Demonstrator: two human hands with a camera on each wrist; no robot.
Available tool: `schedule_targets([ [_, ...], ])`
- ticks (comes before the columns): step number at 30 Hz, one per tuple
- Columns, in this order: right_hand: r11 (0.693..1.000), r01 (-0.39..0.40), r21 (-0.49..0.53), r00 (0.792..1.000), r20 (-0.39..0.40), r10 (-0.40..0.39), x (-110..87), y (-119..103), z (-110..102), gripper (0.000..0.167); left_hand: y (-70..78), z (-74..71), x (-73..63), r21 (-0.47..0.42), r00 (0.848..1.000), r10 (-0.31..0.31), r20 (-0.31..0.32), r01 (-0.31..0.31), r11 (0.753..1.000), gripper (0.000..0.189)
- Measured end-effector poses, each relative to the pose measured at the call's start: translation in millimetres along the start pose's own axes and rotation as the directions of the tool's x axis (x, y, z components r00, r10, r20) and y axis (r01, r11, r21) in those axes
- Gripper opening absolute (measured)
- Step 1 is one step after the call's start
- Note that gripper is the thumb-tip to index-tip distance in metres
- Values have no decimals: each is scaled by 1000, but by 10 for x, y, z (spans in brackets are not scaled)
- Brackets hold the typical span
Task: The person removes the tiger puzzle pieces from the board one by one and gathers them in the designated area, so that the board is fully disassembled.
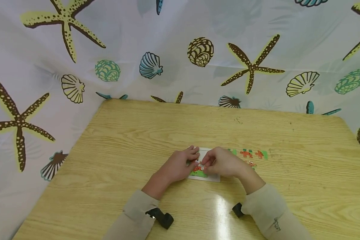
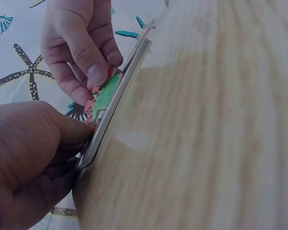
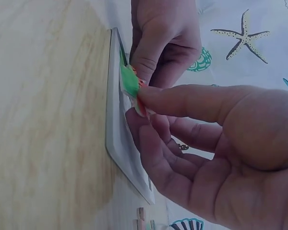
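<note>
A white-rimmed jigsaw puzzle tray [image 1: 213, 179] lies on the wooden table between the two hands. Joined green and orange puzzle pieces [image 1: 200, 173] fill part of its near left side. My left hand [image 1: 177, 164] rests over the tray's left edge, its thumb on the pieces and its fingers extended over the far left corner. From the right, my right hand [image 1: 223, 162] pinches a small orange and white puzzle piece [image 3: 141, 108] between thumb and fingertips, right at the joined pieces. The fingers hide much of that piece, and whether it is seated cannot be told.
Several loose puzzle pieces [image 1: 246, 153] in orange and green lie to the right of the tray, some partly behind the right hand. The wooden table [image 1: 123, 143] reaches back to a white curtain [image 1: 174, 40] printed with starfish and shells.
</note>
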State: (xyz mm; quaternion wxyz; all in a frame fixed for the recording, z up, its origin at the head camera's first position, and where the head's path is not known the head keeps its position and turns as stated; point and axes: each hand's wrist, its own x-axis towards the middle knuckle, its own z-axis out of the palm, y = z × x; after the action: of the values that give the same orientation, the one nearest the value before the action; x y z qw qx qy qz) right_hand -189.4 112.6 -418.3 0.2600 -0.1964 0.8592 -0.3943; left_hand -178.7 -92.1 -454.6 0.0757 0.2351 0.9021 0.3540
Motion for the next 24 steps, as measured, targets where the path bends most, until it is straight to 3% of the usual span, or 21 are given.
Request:
schedule_targets([
  [10,1000,12,13,1000,8,-12,0,18,-47,16,-12,2,-12,-11,1000,-8,2,8,1000,39],
  [24,997,69,-20,997,22,-68,-40,24,-98,10,-9,-4,-16,0,1000,-9,13,10,1000,40],
])
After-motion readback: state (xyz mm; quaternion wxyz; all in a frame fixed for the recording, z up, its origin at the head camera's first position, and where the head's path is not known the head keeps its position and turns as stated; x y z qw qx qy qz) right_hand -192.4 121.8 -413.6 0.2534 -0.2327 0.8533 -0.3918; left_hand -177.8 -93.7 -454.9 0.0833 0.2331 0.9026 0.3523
